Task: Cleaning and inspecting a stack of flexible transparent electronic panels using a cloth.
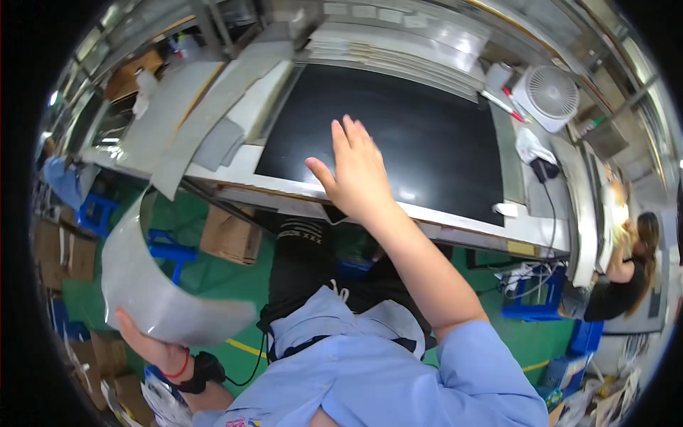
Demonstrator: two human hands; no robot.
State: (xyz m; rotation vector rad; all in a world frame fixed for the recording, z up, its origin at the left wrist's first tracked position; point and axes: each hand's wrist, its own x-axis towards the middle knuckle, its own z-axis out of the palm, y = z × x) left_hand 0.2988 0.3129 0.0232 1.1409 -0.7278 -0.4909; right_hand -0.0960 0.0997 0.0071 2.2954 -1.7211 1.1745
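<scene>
A large glossy black panel (434,149) lies flat on the white workbench (299,183). Over its front left part is my right hand (359,171), fingers stretched out and thumb spread, holding nothing; whether the palm touches the panel I cannot tell. Low at my left side, my left hand (139,333) grips a thin, bendy grey-white sheet (160,288) by its lower edge. That sheet hangs curved beside the bench, its upper tip near the bench's front edge. Some of the left fingers are hidden by it. A black band (203,372) with a cord sits on my left wrist.
Grey sheets (217,114) and a folded grey cloth (219,142) lie left of the panel, one sheet overhanging the edge. A white fan (548,96), a red-and-white marker (501,107) and a black corded device (544,169) stand right. Another person (626,277) sits far right.
</scene>
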